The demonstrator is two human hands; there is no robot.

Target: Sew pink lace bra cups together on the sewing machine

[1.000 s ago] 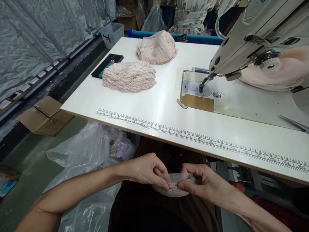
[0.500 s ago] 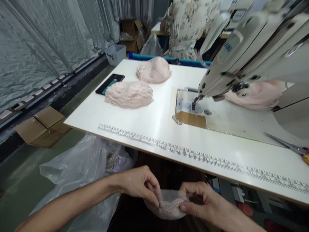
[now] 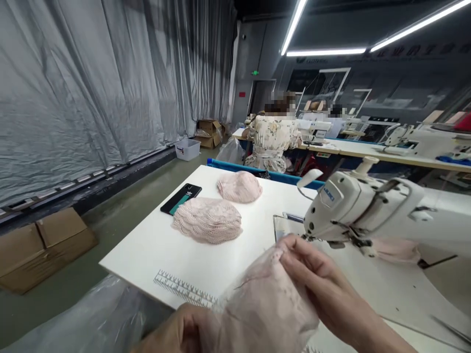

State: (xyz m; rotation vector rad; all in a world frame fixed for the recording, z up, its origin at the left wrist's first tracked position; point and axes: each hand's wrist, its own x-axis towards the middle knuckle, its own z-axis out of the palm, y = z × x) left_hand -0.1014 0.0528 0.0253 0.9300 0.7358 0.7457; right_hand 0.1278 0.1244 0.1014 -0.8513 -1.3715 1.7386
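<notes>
Held up above the near side of the worktop (image 3: 132, 264): pale pink cloth (image 3: 265, 309), pinched at the top edge by the right hand (image 3: 320, 282). Met at lower left by the curled left hand (image 3: 180, 328), cropped and blurred; cannot tell whether gripped. Judged mid-handling, clear of the sewing machine (image 3: 441, 206); cannot tell stitching done or left. Lying beyond, untouched: lace stack (image 3: 208, 220) and cloth mound (image 3: 240, 186), finished or waiting not determinable. At the left edge: phone (image 3: 172, 202). Best room for moving between lace stack and machine; tighter rightward, with scissor blade (image 3: 453, 331) near.
</notes>
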